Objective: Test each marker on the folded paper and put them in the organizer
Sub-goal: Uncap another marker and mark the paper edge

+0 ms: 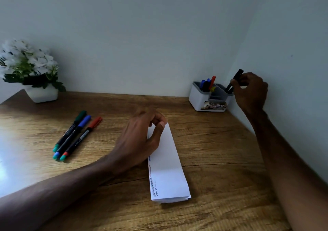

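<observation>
A folded white paper (pixel 168 167) lies on the wooden desk, with coloured scribbles down its left edge. My left hand (pixel 140 140) rests on the paper's upper left part, fingers curled. My right hand (pixel 252 92) holds a black marker (pixel 234 81) tilted, its lower end inside the right compartment of the white and grey organizer (pixel 200 97). Blue, black and red markers (pixel 207 84) stand in the organizer's left compartment. Three capped markers lie side by side at the left: green (pixel 71 129), blue (pixel 74 135), red (pixel 83 136).
A white pot with white flowers (pixel 30 71) stands at the back left. Walls close the desk at the back and right, and the organizer sits in that corner. Bright glare covers the desk's left part.
</observation>
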`<state>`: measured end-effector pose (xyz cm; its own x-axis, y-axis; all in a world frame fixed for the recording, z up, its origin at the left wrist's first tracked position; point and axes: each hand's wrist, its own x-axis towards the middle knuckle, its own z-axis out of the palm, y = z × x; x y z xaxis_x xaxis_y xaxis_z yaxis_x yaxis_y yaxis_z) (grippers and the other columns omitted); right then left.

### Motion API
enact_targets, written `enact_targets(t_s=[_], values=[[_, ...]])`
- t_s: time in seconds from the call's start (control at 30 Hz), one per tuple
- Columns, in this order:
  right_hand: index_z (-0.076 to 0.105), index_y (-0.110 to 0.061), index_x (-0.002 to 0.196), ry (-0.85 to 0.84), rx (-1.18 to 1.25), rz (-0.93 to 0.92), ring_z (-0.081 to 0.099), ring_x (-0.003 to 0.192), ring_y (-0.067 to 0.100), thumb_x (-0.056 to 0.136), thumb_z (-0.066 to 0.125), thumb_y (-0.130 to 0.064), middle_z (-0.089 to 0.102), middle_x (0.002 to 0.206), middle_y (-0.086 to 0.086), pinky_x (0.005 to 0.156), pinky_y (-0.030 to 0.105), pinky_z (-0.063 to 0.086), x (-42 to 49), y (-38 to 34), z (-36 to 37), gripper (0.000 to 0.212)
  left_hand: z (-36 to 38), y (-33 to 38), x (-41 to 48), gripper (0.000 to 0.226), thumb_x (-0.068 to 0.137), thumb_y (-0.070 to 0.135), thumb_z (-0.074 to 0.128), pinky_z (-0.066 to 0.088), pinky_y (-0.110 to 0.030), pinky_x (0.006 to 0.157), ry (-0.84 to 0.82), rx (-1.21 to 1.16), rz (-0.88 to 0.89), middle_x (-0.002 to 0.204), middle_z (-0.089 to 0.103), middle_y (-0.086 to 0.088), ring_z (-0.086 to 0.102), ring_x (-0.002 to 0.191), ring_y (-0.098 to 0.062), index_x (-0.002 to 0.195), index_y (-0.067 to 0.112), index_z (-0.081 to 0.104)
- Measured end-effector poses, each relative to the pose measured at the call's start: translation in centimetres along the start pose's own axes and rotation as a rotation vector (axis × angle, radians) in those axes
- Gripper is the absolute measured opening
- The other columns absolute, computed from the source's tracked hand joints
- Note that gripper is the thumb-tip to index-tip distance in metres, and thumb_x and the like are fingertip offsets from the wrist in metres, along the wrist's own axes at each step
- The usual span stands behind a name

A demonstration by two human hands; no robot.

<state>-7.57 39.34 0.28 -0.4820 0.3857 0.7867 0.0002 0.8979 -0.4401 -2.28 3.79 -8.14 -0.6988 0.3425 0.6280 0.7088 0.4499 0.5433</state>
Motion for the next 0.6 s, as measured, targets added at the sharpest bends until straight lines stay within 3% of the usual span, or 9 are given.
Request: enact_targets(t_s=[0.17,0.3,0.4,0.5,0.6], values=[[0.073,-0.008,0.103,-0.017,0.013,-0.011,0.073,0.088,0.024,0.091,0.070,-0.028,0.077,0.098,0.010,0.083,0.037,0.058,-0.5,0.8,0.3,0.024,-0.1,0.2,0.0,0.013,0.098,0.025,0.062,0.036,-0.008,0.074,0.002,0.016,0.005,0.095,0.053,0.033,0.053,0.096,0.007,0.101,0.037,0.059],[0.073,-0.010,0.108,-0.004,0.010,-0.026,0.074,0.092,0.021,0.090,0.071,-0.026,0.077,0.102,0.008,0.085,0.036,0.058,-0.7,0.9,0.6,0.025,-0.2,0.4,0.1,0.012,0.098,0.023,0.063,0.036,-0.003,0.075,0.004,0.011,0.012,0.094,0.054,0.032,0.053,0.098,0.009,0.101,0.034,0.061],[0.069,-0.010,0.119,0.010,0.001,-0.018,0.071,0.103,0.020,0.087,0.076,-0.029,0.075,0.114,0.007,0.089,0.042,0.058,-0.8,0.5,0.5,0.038,-0.2,0.4,0.1,0.014,0.098,0.022,0.062,0.037,-0.003,0.074,0.007,0.009,0.022,0.094,0.055,0.033,0.053,0.097,0.010,0.101,0.035,0.060],[0.067,-0.011,0.122,0.044,0.014,-0.041,0.067,0.109,0.023,0.089,0.073,-0.029,0.072,0.119,0.008,0.087,0.050,0.058,-1.3,-0.3,0.1,0.038,-0.3,0.5,0.1,0.015,0.098,0.022,0.062,0.037,-0.005,0.073,0.005,0.004,0.016,0.095,0.054,0.034,0.052,0.097,0.011,0.101,0.036,0.059],[0.067,-0.014,0.119,0.089,0.010,-0.118,0.063,0.110,0.023,0.092,0.066,-0.028,0.070,0.117,0.007,0.091,0.041,0.055,-2.4,-2.5,-0.8,0.030,-0.3,0.5,0.0,0.016,0.098,0.021,0.062,0.036,-0.003,0.073,0.004,0.008,0.017,0.095,0.053,0.034,0.051,0.097,0.014,0.101,0.036,0.059]])
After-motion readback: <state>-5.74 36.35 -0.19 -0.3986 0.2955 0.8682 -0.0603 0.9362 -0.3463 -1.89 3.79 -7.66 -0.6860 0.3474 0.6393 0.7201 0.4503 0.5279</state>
